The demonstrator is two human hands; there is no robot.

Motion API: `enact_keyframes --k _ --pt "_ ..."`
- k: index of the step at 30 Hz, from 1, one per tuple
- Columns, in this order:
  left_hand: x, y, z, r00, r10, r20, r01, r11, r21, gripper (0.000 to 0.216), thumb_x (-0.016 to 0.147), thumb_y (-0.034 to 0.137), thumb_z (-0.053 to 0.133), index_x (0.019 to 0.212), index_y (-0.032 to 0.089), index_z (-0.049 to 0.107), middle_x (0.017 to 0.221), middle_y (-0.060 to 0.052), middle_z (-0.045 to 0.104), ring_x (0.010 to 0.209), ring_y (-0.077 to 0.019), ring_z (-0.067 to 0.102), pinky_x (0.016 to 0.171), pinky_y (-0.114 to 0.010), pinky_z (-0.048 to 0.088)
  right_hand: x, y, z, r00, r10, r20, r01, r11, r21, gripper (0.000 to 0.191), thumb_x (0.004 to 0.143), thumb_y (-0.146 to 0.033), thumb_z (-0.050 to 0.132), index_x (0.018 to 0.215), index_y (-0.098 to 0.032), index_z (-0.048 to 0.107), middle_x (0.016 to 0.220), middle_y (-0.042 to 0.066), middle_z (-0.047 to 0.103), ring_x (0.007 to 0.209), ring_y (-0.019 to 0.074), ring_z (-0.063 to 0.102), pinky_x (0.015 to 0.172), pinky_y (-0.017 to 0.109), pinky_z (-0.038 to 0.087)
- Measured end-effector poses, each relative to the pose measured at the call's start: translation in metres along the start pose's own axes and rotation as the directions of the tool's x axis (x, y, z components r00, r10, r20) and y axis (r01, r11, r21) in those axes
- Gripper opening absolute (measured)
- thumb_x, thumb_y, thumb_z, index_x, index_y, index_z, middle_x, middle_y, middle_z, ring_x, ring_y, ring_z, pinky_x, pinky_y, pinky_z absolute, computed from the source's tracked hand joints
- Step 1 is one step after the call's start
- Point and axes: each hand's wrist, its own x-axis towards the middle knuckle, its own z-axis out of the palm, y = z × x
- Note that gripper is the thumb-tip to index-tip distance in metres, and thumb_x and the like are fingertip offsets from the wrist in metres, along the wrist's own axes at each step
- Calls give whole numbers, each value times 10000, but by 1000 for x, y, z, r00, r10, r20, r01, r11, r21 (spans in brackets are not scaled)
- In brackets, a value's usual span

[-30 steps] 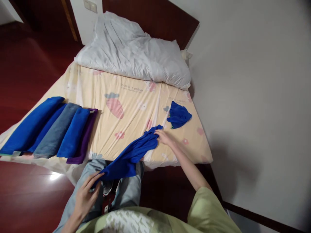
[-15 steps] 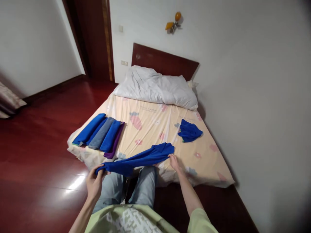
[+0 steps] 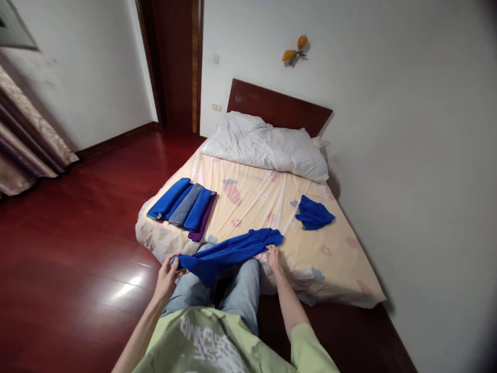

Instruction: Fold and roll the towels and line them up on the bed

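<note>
A long blue cloth (image 3: 229,254) stretches across the near edge of the bed, loosely gathered and partly hanging over my legs. My left hand (image 3: 170,269) grips its left end, thumb on top. At the other end, my right hand (image 3: 273,255) pinches the lower edge of the cloth near the mattress. Left of it on the bed lies a row of folded cloths: blue cloths (image 3: 171,199), a grey-blue cloth (image 3: 186,205) and a purple cloth (image 3: 202,220). A crumpled blue cloth (image 3: 314,212) with a bit of green edging rests on the right side.
The bed (image 3: 252,202) has a cream printed sheet. A white quilt (image 3: 267,145) is bunched against the dark headboard (image 3: 279,106). A wall stands close along the right side. Glossy red floor (image 3: 97,233) and a curtain (image 3: 27,140) are to the left.
My view has swung left, so the scene sits further right and more curtain shows. Both hands keep hold of the blue cloth, whose left part now droops lower between them.
</note>
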Motion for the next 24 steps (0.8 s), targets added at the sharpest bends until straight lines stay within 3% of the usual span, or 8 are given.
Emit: enact_keyframes --k 4,8,11,14,16,18,21,24 --pt "1 1 -22 998 -4 -65 4 1000 6 728 629 755 806 1031 174 631 844 -41 730 687 -226 739 655 -348 624 5 -12 4 999 -14 -37 13 1000 -23 213 780 -147 540 743 -197 744 912 155 742 922 301 677 895 447 560" --pt "10 -10 -46 967 70 -244 -63 997 39 689 719 740 733 1097 177 613 868 -57 740 738 -251 766 662 -356 628 6 -35 -2 995 -46 -84 47 999 12 277 879 -262 471 819 -198 734 988 174 753 982 316 654 951 484 527" --pt "18 -17 -58 922 139 -361 -109 989 104 557 839 654 634 1128 179 593 868 -55 722 756 -250 769 645 -352 624 8 -59 -26 988 -87 -125 108 980 169 344 933 -384 429 894 -189 710 1012 173 751 1001 303 660 972 456 517" --pt "19 -16 -56 891 260 -373 -132 933 336 423 925 513 552 1168 173 611 978 -85 710 824 -236 762 718 -367 631 2 -88 -64 989 -80 -121 117 934 338 397 955 -522 457 897 -194 672 878 112 733 842 248 664 832 370 545" --pt "13 -10 -45 859 411 -305 -171 792 586 391 923 415 574 1223 169 626 1198 -132 660 878 -220 742 802 -385 624 -9 -112 -90 989 -73 -125 119 902 414 420 960 -567 491 875 -189 653 754 52 685 721 197 630 714 302 526" --pt "3 -1 -25 833 531 -154 -251 613 749 430 906 357 619 1295 174 616 1424 -177 518 945 -219 715 889 -415 602 -23 -139 -113 986 -97 -132 147 879 453 414 972 -559 513 887 -179 651 683 13 640 641 155 589 632 256 489" --pt "-19 12 21 821 536 194 -496 504 707 363 926 360 639 1242 182 643 1339 -159 556 1122 -267 661 1015 -436 550 -42 -183 -141 974 -217 -66 223 868 444 349 975 -504 574 930 -177 686 660 -4 644 595 129 590 605 231 488" --pt "-43 22 73 742 381 552 -665 520 536 375 939 410 654 1256 209 640 1275 -132 611 1200 -287 624 1045 -429 535 -57 -223 -162 926 -378 -13 354 853 382 261 961 -439 633 920 -201 733 754 21 726 665 140 667 674 239 543"
